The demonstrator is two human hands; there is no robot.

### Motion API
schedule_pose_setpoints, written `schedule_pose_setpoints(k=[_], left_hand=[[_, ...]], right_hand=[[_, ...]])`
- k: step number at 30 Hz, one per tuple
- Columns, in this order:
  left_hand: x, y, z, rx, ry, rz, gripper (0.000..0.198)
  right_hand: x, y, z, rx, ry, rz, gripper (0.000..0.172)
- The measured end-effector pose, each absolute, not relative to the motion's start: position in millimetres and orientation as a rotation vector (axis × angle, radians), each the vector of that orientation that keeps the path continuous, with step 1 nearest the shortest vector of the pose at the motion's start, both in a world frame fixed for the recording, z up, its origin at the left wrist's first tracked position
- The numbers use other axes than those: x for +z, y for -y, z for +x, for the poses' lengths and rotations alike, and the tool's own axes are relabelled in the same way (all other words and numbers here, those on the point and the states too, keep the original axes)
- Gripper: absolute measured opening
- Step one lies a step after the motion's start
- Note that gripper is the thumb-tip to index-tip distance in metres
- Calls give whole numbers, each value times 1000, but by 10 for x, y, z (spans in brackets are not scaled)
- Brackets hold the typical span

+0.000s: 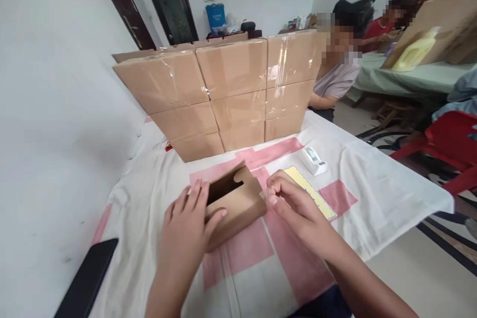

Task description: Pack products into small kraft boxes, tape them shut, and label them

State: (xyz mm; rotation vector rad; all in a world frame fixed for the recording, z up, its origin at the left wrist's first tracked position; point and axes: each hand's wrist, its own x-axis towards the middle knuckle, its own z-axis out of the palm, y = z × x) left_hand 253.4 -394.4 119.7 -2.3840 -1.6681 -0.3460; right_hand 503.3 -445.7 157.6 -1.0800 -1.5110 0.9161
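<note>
A small brown cardboard box (238,203) lies on the white and pink cloth (261,258), its far end open with a notched flap. My left hand (190,223) rests on the box's near left side, fingers over the top and thumb against the front. My right hand (290,201) hovers just right of the box with fingertips pinched together on something small, possibly a clear sticker, near the box's right corner. A yellow sticker sheet (311,193) lies under and beyond the right hand.
A wall of taped brown cartons (231,94) stands across the table's far side. A small white device (313,160) sits right of centre. A black phone (87,278) lies at the near left edge. Two people sit beyond the cartons; a red chair (447,144) stands right.
</note>
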Motion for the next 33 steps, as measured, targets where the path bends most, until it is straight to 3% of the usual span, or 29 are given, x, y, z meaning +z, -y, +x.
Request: schedule_pose_setpoints(k=[4,12,17,33], left_hand=[[1123,4009,2839,-273,1698,-2375,43],[1143,3858,2744,-354,1702,-2531,34],[1146,3580,2493,-565,1715,-2756,26],[1070,3479,2450,-574,1780,-2824,35]], right_hand=[[1596,4307,4796,1040,1482,-1145,21],[1440,3873,4475,1453,1414,-1366,4],[1377,3790,4349,1420,1417,-1461,4],[1304,3741,4404,1530,1330,-1457,6]])
